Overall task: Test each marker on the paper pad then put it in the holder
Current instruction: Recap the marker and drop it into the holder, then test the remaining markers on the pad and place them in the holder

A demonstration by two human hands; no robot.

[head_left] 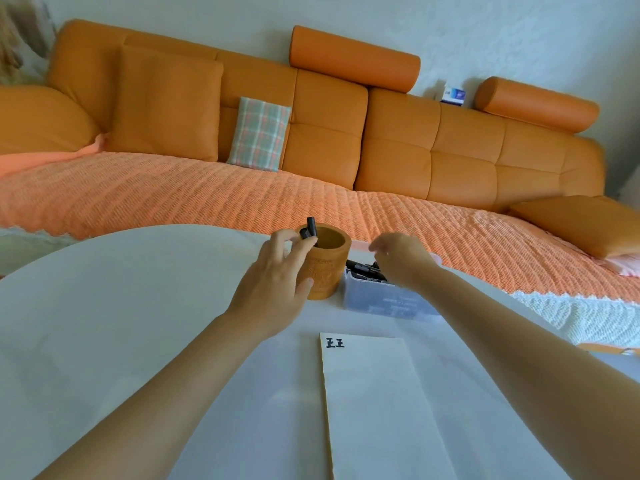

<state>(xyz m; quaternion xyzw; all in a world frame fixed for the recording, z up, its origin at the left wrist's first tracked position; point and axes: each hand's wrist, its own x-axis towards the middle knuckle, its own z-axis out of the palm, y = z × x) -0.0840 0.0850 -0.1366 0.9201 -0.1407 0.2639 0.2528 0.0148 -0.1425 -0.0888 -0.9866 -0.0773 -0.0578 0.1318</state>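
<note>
A round brown holder (323,271) stands on the white table (121,306). Two black markers (310,227) lean on its left rim. My left hand (273,282) is at the holder's left side, thumb against its wall and fingertips touching the markers at the rim. My right hand (401,259) hovers over a clear plastic box (384,301) of black markers (363,270), fingers loosely bent, holding nothing. The paper pad (374,403) lies near me with two black marks (335,342) at its top left corner.
An orange sofa (415,161) with a woven orange throw runs along the table's far edge. Cushions, among them a plaid one (259,133), sit on it. The box stands right beside the holder.
</note>
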